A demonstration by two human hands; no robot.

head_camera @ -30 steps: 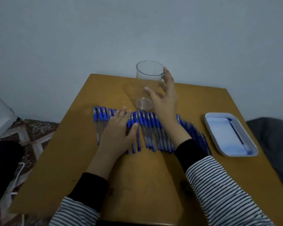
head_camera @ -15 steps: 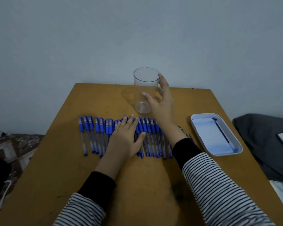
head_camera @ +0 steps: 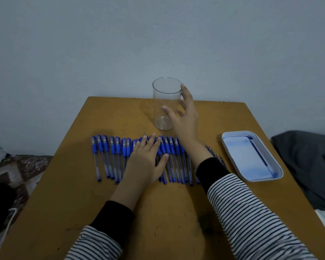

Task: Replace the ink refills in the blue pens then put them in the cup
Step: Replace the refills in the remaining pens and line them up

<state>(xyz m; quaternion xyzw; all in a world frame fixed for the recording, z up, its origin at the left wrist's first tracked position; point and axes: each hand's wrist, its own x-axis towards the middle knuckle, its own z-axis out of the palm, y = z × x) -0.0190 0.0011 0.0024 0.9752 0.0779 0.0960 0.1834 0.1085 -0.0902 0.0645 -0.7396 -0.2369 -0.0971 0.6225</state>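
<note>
1. Blue pens (head_camera: 109, 158) are lying side by side in a row across the table (head_camera: 158, 212).
2. Your left hand (head_camera: 145, 162) is resting on the middle of the row, its grip flat with the fingers straight.
3. The clear cup (head_camera: 162, 102) is standing upright just behind the pens.
4. Your right hand (head_camera: 186, 122) is reaching to the cup's right side, its grip spread, one fingertip at the rim.
5. A white tray (head_camera: 242, 156) is sitting farthest right.

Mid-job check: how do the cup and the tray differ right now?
The cup is clear, tall and round; the tray is white, shallow and rectangular. The cup is empty; the tray holds one thin blue stick. The right hand is at the cup, none at the tray. Both stand on the table.
</note>
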